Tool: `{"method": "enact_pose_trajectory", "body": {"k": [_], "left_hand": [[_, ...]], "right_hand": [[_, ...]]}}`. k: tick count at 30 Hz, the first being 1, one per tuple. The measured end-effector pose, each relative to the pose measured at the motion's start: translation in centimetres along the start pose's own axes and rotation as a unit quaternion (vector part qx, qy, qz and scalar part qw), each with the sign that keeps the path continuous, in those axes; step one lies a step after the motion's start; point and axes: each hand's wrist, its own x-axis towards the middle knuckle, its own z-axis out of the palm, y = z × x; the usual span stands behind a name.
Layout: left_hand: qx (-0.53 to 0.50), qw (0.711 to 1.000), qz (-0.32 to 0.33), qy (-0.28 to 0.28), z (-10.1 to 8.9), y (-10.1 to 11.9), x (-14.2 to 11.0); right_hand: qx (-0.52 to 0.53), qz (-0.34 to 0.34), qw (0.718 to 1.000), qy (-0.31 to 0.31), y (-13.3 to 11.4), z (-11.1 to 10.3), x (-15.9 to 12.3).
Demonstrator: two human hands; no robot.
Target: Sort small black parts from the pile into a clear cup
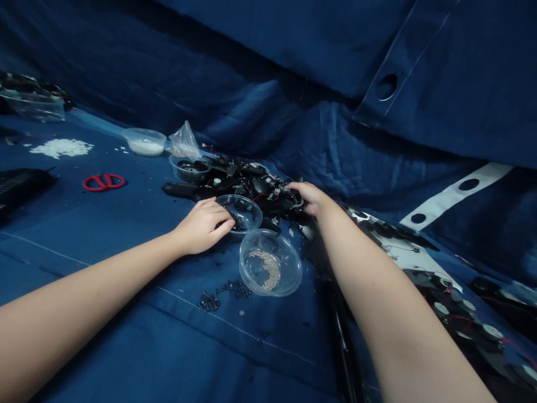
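My left hand (207, 225) rests at the left edge of a clear plastic bowl (253, 208), its fingers bent over the rim and the thumb beside them. Small dark pieces, apparently screws, lie in that bowl. Farther right, my right hand (308, 196) has its fingers curled round a black plastic part (293, 202) at the end of a heap of black parts (235, 172) with thin red wires. Its fingertips are partly hidden. Nearer to me stands a second clear bowl (297, 266) holding small silvery pieces. Loose dark screws (210, 301) lie on the blue cloth beside it.
Red-handled scissors (104, 182) lie on the left, near a white heap of bits (62, 148) and a tub of white material (145, 144). A clear bag (184, 140) stands behind. Black parts with white discs (465, 313) spread along the right. Blue cloth rises at the back.
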Motion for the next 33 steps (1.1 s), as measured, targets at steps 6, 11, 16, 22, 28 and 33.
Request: {"method": "enact_pose_trajectory", "body": {"k": [6,11,16,22,28,33], "left_hand": [[-0.001,1.0,-0.001,0.003,0.0,0.0,0.0],[-0.005,1.0,0.0,0.006,-0.1,0.0,0.0],[-0.004,1.0,0.0,0.007,-0.1,0.0,0.0],[-0.003,1.0,0.0,0.008,-0.1,0.1,0.0],[0.0,1.0,0.002,0.006,-0.1,0.0,0.0],[0.0,1.0,0.004,0.003,-0.2,-0.1,0.0]], "right_hand": [[0.016,0.067,0.998,0.012,0.9,0.2,-0.5],[0.044,0.066,0.996,-0.035,0.5,0.9,-1.3],[0.074,0.039,0.992,-0.094,-0.4,1.2,-2.3],[0.068,0.034,0.99,-0.117,-0.2,0.3,-2.1],[0.074,-0.02,0.997,-0.033,0.2,-1.0,-1.4],[0.063,-0.014,0.996,-0.06,0.6,-0.8,-1.7]]}}
